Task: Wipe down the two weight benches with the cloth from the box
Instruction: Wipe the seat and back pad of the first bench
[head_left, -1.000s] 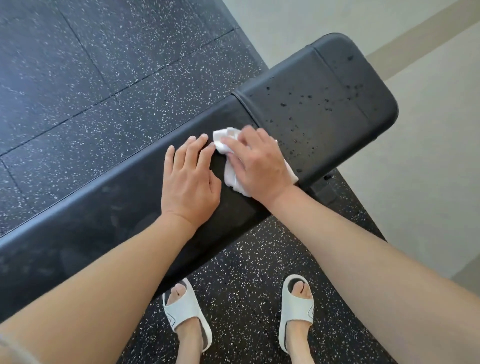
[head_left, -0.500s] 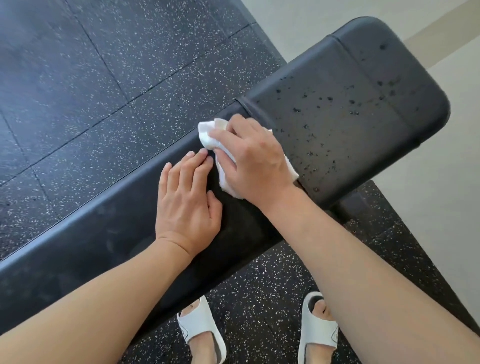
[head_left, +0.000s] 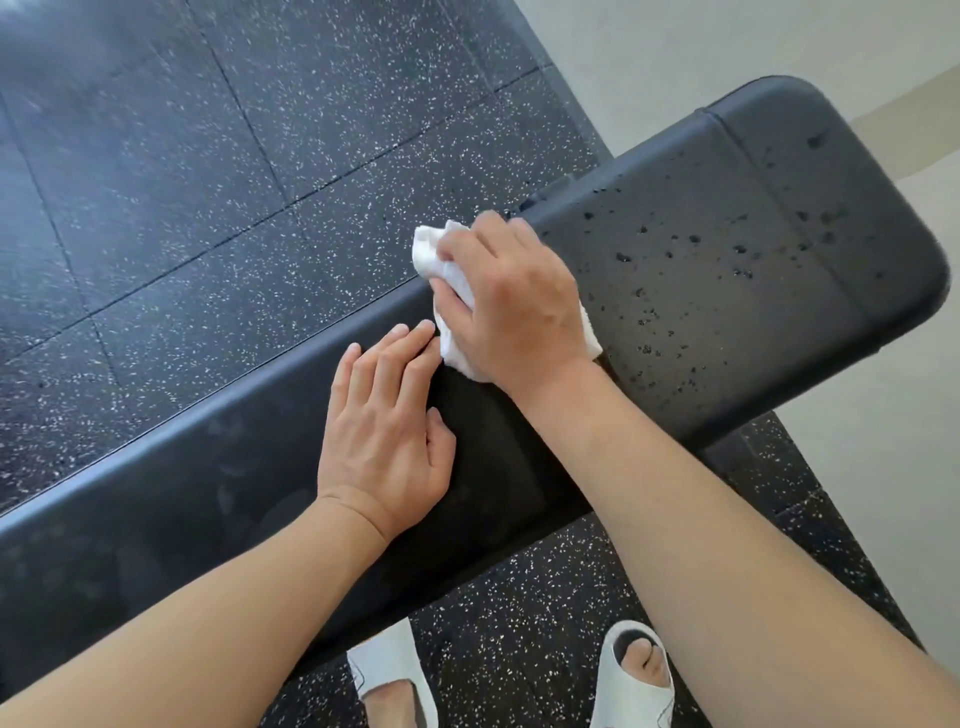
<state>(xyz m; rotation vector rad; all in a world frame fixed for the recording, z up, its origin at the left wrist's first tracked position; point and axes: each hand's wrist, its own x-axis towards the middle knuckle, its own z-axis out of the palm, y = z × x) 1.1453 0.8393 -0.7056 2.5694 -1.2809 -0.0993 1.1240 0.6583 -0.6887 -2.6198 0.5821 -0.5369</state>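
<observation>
The white cloth (head_left: 452, 270), bunched under the right hand (head_left: 511, 301), has slid from the middle of the weight bench (head_left: 727, 291) to its far edge at the seam; this strip looks nearly wiped. The left hand (head_left: 384, 431) stays flat, fingers straight, beside the cloth. Droplets (head_left: 670, 291) past the seam remain. Below the bench: white slides (head_left: 631, 680), speckled floor (head_left: 208, 182); nothing blocks the stroke

I see a long black padded bench (head_left: 727, 291) running corner to corner, droplets speckling its wide right end. A crumpled white cloth (head_left: 453, 275) lies bunched against its far edge, near the seam.
</observation>
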